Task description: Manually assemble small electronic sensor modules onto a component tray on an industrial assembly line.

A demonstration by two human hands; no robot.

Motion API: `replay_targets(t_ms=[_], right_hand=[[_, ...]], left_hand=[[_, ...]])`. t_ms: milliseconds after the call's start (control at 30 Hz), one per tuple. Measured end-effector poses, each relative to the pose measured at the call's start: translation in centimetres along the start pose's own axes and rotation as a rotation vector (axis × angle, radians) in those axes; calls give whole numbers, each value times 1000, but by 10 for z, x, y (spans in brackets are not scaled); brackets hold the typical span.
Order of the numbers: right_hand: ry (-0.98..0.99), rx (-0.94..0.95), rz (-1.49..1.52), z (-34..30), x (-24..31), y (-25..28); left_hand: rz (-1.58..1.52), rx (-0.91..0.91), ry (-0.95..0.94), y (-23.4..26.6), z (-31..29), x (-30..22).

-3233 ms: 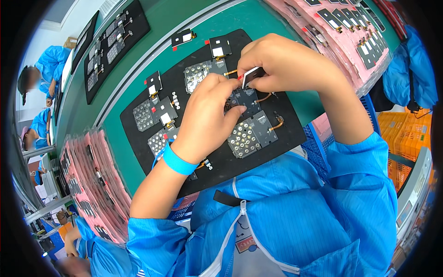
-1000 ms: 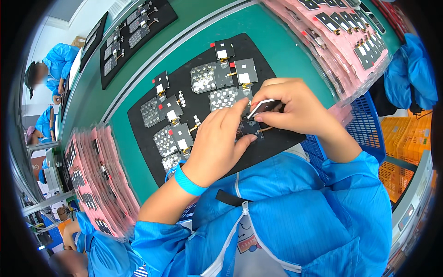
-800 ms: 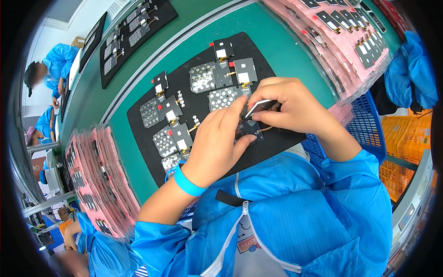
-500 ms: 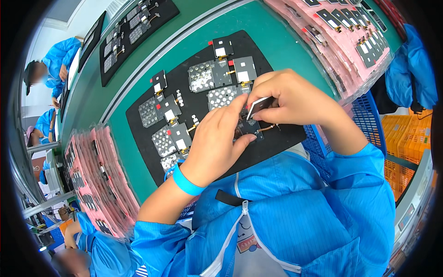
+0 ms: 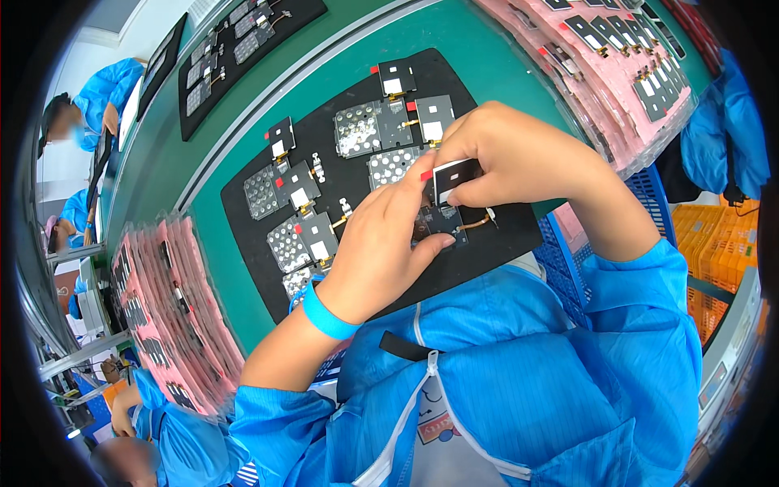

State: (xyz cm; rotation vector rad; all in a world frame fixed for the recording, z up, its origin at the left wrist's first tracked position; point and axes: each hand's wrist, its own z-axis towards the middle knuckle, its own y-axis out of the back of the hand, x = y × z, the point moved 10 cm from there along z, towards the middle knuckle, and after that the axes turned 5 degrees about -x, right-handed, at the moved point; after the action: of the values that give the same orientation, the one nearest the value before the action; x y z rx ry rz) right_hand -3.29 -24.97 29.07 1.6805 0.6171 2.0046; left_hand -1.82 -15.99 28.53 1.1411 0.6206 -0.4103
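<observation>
My right hand (image 5: 507,158) pinches a small black display panel (image 5: 458,174) with a pale edge, tilted above a dark circuit board (image 5: 442,219). A red tab shows at the panel's left corner, beside my left fingertips. My left hand (image 5: 381,235), with a blue band at the wrist, steadies that board on the black mat (image 5: 357,296). Its thumb lies on the near side and its long fingers lie along the left, hiding part of the board. A short copper-coloured flex cable (image 5: 476,223) sticks out from the board's right side.
Several similar assemblies, including one board with silvery dots (image 5: 357,130), lie on the mat. Pink layered trays (image 5: 199,316) stand left, and more pink trays (image 5: 600,97) back right. Blue baskets (image 5: 560,252) sit near my right arm. Co-workers in blue are at the left.
The display panel has turned in my right hand, so its dark face and red tab now show. My right hand has shifted slightly upward; my left hand stays almost in place.
</observation>
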Motion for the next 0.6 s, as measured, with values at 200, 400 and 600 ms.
replay_targets(t_ms=[200, 400, 600], right_hand=[[90, -31, 14, 2, 5, 3], [49, 119, -20, 8, 2, -5], [51, 132, -34, 8, 4, -4]], left_hand=[[5, 14, 14, 0, 1, 0], [10, 10, 21, 0, 1, 1], [-13, 23, 42, -2, 2, 2]])
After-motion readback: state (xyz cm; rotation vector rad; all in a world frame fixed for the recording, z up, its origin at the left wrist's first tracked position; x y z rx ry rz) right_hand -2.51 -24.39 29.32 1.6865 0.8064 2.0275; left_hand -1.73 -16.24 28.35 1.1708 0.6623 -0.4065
